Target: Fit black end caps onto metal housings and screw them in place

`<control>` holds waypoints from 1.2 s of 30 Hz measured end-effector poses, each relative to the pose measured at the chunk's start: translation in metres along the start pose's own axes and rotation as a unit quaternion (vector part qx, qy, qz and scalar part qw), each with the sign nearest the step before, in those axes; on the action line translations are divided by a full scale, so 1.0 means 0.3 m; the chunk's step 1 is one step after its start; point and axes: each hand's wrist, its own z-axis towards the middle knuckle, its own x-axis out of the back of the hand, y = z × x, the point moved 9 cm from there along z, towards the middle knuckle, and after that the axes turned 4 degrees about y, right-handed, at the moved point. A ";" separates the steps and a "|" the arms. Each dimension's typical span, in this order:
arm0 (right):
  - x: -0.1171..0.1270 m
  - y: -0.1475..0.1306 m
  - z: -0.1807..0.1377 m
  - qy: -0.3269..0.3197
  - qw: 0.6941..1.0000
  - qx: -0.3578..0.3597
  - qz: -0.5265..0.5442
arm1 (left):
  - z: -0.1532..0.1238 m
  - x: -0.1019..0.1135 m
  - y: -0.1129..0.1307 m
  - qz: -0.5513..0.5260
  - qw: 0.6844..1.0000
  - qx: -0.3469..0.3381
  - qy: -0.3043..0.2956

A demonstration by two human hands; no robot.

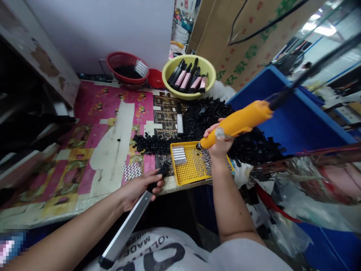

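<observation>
My left hand [141, 188] is closed round a long silver metal bar [126, 226] with a black end cap [163, 168], held at the table's front edge. My right hand [218, 143] grips a yellow electric screwdriver [239, 121] whose tip points down at the yellow perforated tray [194, 173]. The tray holds a small silver block of screws [179, 155] and loose screws. A large heap of small black plastic parts [203, 120] lies just behind the tray.
A yellow bowl [188, 73] of black-and-pink parts and a red basket [126, 67] stand at the back. A blue crate [293, 116] sits to the right. Another silver screw block [132, 171] lies on the patterned table cover [96, 143]. Plastic bags crowd the lower right.
</observation>
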 end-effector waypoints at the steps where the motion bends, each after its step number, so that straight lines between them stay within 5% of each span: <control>1: -0.023 -0.033 -0.019 -0.009 1.000 -0.006 0.015 | -0.001 0.000 -0.001 -0.001 1.000 0.002 -0.001; 5: -0.194 -0.104 -0.147 -0.124 0.985 -0.082 0.087 | -0.009 -0.013 0.000 -0.008 1.000 0.003 -0.022; 10: -0.348 -0.035 -0.286 -0.231 0.931 -0.193 0.207 | -0.007 -0.016 -0.006 -0.017 0.999 0.013 -0.024; 18: -0.310 -0.031 -0.259 -0.190 0.942 -0.156 0.230 | -0.008 -0.025 -0.001 0.007 1.000 0.002 -0.016; 25: -0.271 0.006 -0.261 -0.153 0.964 -0.175 0.129 | -0.002 -0.009 -0.008 0.006 1.000 0.000 0.000; 36: -0.317 -0.015 -0.292 -0.215 0.934 -0.180 0.219 | 0.003 -0.014 -0.010 0.010 1.000 0.006 -0.010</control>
